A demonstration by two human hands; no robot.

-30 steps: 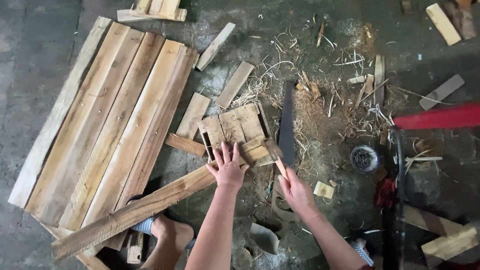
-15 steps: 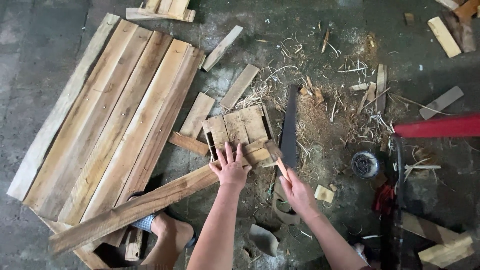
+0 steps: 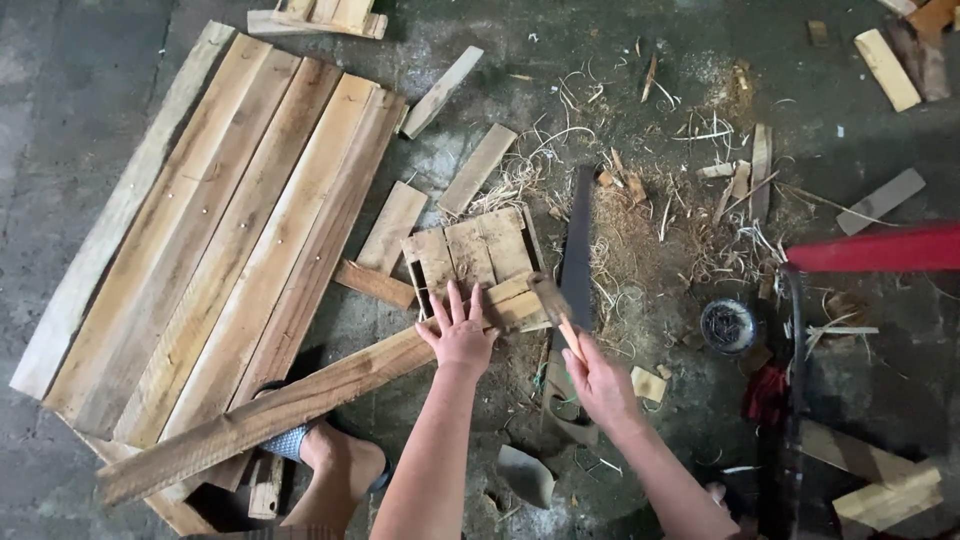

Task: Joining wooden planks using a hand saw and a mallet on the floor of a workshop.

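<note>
I note the left hand (image 3: pixel 458 335) lying flat, fingers (image 3: pixel 455 300) spread apart and gripping nothing, pressed palm-down on the long rough wooden batten (image 3: pixel 290 405) where it crosses the small panel of short pale wooden slats (image 3: pixel 470 252). The panel lies on the grey concrete floor (image 3: pixel 560 60), and I take it as my landmark.

The right hand (image 3: pixel 598 385), just right of and below the panel, has its fingers closed around the wooden handle of a hammer (image 3: pixel 553 305). The hammer head sits at the panel's lower right corner, at the batten's end; I cannot tell whether it touches the wood.

Immediately right of the panel lies a dark-bladed hand saw (image 3: pixel 577 250), its blade running away from me. Further right of the panel, wood shavings and splinters (image 3: pixel 690 230) are scattered over the floor, and a small round tin of nails (image 3: pixel 727 325) stands among them. A red bar (image 3: pixel 880 248) crosses the frame at the far right.

Left of the panel lies a large assembly of long pale planks (image 3: pixel 210 230), set side by side at a slant. Loose short offcuts (image 3: pixel 477 170) lie just above the panel. Below and left of the panel, a foot in a sandal (image 3: pixel 335 462) rests on the batten.
</note>
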